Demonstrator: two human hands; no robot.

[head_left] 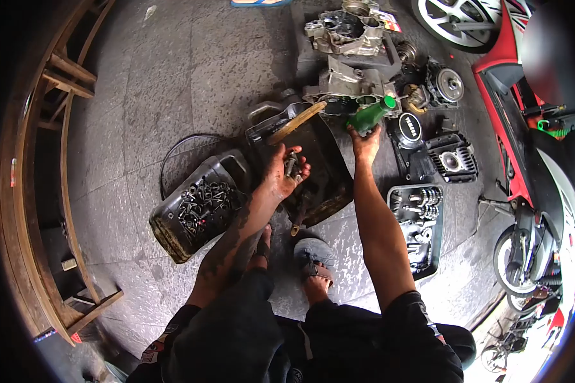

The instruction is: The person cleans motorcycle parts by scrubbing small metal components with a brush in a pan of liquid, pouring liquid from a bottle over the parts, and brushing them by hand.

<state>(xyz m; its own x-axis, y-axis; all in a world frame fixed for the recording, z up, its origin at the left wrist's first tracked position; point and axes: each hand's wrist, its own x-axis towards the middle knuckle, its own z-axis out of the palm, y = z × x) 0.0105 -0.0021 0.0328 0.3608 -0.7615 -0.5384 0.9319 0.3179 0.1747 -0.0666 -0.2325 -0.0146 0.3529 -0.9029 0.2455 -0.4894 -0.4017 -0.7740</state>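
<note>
My left hand is turned palm up over the left side of a dark, oily pan, its fingers curled around small metal parts. A green bottle is gripped near its base by my right hand, beyond the pan's right edge; the bottle tilts up to the right. Across the pan's far corner lies a wooden-handled tool. A cut-open black container full of bolts stands left of the pan.
Engine casings and a second casing lie at the far side. To the right are a round cover, a finned cylinder part and a tray of gears. A red motorcycle stands farther right, a wooden bench left.
</note>
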